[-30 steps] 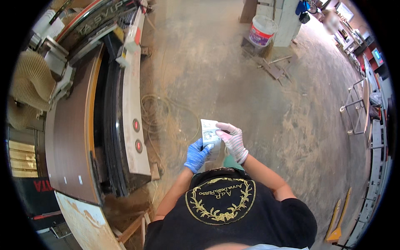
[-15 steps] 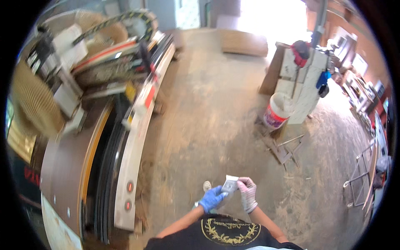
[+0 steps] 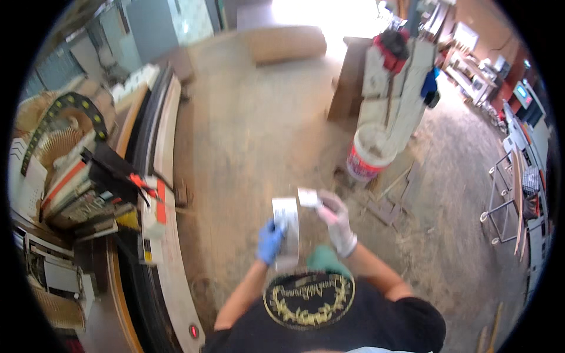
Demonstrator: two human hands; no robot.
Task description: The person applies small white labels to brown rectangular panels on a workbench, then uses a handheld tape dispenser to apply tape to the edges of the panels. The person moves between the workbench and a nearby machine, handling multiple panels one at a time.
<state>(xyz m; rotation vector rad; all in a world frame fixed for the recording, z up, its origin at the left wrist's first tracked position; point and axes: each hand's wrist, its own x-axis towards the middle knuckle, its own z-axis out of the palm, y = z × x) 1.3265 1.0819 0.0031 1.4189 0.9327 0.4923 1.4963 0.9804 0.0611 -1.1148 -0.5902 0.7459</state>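
In a blue glove, my left hand point(image 3: 270, 242) is closed on the side of a long, pale strip point(image 3: 286, 210) that looks like a strip of labels. Dark print shows on its upper part, and its lower end hangs down in front of my black shirt. My right hand point(image 3: 338, 222), in a whitish glove with pink on it, pinches a small white label point(image 3: 308, 198) by its right edge. The label is just right of the strip's upper end, with a narrow gap between them.
A long machine with a pale side rail point(image 3: 175, 294) runs along my left. Ahead to the right, a white bucket point(image 3: 371, 154) stands by pale upright panels point(image 3: 376, 73). Flat scraps point(image 3: 385, 209) lie on the floor near it. A wheeled metal cart point(image 3: 500, 206) is at far right.
My hands were close together on a small pale piece; now they are apart, strip in the left, label in the right. The machine and bucket have shifted left in the picture.
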